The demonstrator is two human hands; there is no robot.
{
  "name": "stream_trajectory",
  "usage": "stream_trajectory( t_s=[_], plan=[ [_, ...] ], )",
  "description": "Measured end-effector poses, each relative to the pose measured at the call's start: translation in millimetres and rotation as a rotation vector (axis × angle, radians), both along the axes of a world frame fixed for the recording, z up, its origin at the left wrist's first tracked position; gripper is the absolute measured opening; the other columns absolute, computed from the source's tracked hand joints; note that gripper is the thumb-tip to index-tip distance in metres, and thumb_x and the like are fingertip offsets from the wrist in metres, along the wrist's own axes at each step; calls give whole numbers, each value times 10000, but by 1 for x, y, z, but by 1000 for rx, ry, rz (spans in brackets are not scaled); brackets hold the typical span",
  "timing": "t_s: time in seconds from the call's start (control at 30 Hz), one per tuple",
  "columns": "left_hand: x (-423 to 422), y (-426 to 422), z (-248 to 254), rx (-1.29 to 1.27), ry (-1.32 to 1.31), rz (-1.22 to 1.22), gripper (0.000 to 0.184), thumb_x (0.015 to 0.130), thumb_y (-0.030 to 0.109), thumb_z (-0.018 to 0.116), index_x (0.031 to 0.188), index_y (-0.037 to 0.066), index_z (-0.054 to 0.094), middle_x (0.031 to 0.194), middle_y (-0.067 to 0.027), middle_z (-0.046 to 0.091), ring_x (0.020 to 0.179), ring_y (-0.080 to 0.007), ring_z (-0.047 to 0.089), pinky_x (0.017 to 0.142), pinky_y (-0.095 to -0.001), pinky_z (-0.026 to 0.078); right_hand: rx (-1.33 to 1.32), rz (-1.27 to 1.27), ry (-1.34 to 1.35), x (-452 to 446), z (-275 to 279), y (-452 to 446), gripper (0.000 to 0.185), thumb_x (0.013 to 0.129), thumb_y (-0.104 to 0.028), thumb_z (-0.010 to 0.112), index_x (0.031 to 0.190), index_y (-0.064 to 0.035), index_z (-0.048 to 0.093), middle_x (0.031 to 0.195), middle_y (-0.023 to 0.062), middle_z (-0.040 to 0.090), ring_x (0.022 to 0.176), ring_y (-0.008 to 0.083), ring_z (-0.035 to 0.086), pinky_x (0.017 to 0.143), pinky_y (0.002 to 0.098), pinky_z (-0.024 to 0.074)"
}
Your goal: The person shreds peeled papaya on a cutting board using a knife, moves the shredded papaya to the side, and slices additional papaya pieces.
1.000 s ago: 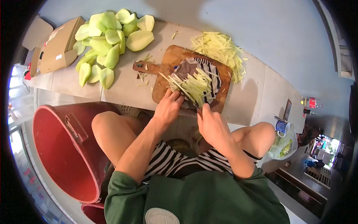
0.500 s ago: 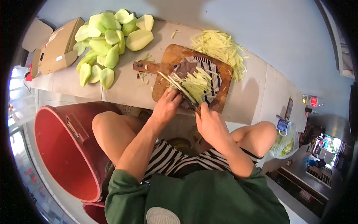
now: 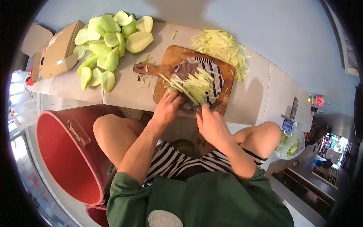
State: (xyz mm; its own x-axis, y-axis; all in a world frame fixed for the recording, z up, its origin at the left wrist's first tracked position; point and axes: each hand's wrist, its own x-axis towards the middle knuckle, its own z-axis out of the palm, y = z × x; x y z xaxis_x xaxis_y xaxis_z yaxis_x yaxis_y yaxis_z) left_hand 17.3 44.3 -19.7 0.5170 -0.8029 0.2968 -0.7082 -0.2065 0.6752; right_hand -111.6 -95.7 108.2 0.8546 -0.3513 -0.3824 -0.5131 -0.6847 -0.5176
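Note:
My right hand (image 3: 212, 123) is closed round the handle of a knife (image 3: 190, 102), whose dark blade slants up toward my other hand. Closed fingers of my left hand (image 3: 167, 108) pinch a green mango piece at the near edge of the board; most of that piece is hidden by fingers and strips. Cut pale strips (image 3: 200, 82) lie heaped beside the blade, on a folded striped cloth (image 3: 185, 69). Under the cloth is a wooden cutting board (image 3: 171, 56), its handle pointing left.
Peeled green mango pieces (image 3: 100, 49) are piled at the back left, near a cardboard box (image 3: 56, 56). Shredded strips (image 3: 221, 47) form a heap behind the board. A red bin (image 3: 64, 159) stands left of my knees; a mug (image 3: 289, 126) and plastic bag (image 3: 297, 145) are right.
The knife blade has dropped lower among the strips and shows less than before. Both hands stay in nearly the same place, and the view has shifted slightly.

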Motion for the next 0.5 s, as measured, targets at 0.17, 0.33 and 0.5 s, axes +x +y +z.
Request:
stream_trajectory(
  t_s=[0.17, 0.33, 0.5],
  plan=[
    [4, -6, 3, -78, -50, 11, 254, 744, -32, 651, 995, 3, 654, 1090, -164, 614, 1083, -392, 584, 939, -447, 512, 8, -5, -34, -1, -28, -5, 219, 971, -138, 602, 1006, 47, 491, 694, 336, 614, 716, 539, 628, 642, 607, 500],
    [11, -15, 22, -99, -1, 44, 232, 736, -65, 684, 959, -7, 654, 1037, -150, 626, 1018, -364, 604, 879, -441, 526, -69, -63, -138, 0, 13, -22, 217, 985, -170, 607, 1003, 21, 506, 718, 314, 635, 765, 514, 662, 658, 586, 516],
    [35, -42, 73, -341, 26, -3, 180, 720, -83, 708, 872, 0, 657, 934, -125, 641, 883, -337, 636, 766, -403, 539, -34, -256, -352, -5, 83, -44, 240, 982, -167, 644, 950, 25, 504, 682, 244, 617, 646, 435, 639, 595, 473, 495]
  ],
)
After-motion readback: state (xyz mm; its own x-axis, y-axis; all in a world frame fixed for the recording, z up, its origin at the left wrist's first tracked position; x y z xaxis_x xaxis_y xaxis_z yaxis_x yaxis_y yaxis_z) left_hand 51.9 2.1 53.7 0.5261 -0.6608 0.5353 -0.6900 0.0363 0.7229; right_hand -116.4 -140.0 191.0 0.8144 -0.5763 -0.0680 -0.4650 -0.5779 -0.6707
